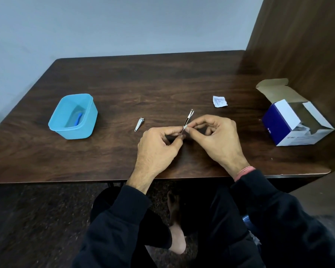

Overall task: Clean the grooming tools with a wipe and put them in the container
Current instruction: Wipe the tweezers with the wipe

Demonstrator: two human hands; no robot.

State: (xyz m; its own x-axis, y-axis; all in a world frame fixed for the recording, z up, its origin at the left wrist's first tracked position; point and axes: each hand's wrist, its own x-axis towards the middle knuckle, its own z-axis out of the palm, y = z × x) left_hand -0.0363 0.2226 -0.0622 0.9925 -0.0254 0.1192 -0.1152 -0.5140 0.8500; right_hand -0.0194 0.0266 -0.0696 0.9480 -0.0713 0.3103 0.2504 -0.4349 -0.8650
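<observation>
A dark wooden table (124, 89) fills the middle of the frame, with a brown wooden panel (298, 39) rising along its right side. At the right edge of the frame stands an open blue and white cardboard box (284, 128), flaps up. At the left of the frame sits a light blue plastic container (56, 120) with no lid; a small blue thing (79, 118) lies inside it, too blurred to name.

Low in the centre, two hands meet just above the table. The left hand (157, 146) pinches the lower end of a pair of metal tweezers (188, 119) between thumb and curled fingers, the tips pointing up and away toward the top of the frame. The right hand (217, 138) pinches a small white wipe (186, 128) against the tweezers, finger and thumb closed on it.

A torn white packet (219, 101) lies on the table above and right of the hands. A silver nail clipper (139, 124) lies flat between the container and the hands, apart from both.
</observation>
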